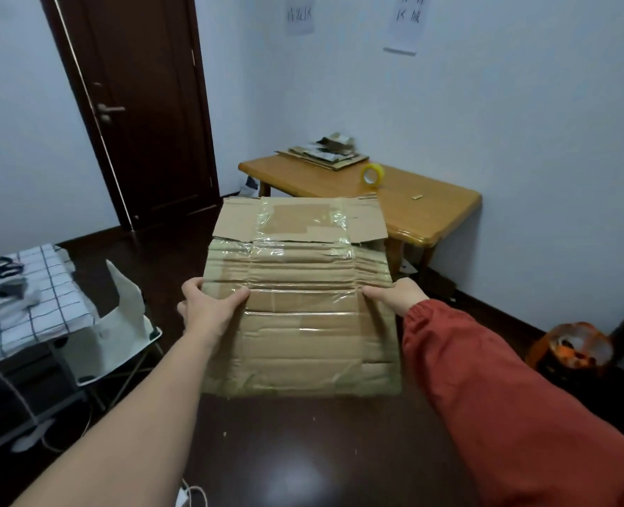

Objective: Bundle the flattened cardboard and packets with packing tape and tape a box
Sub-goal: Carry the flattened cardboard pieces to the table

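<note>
Firmly, I gripped the taped bundle of flattened cardboard (299, 323) at both sides, my left hand (210, 305) pinching its left edge, thumb on top, my right hand (394, 296) clasping its right edge. It hung above the dark floor (303, 451). Farther off, a roll of tape (372, 174) and a cardboard pile (325, 155) sat on the wooden table (431, 214).

I count two hands, a left hand (210, 307) and a right hand (398, 294), and one taped bundle of flattened cardboard (303, 334). There is one wooden table (442, 214). On it I make out one roll of tape (372, 174), one pile of cardboard scraps (327, 155) and one small tan chip (417, 196). Two paper notices (299, 12) are on the wall. One dark door (146, 104). One orange bag (574, 345) on the floor.
</note>
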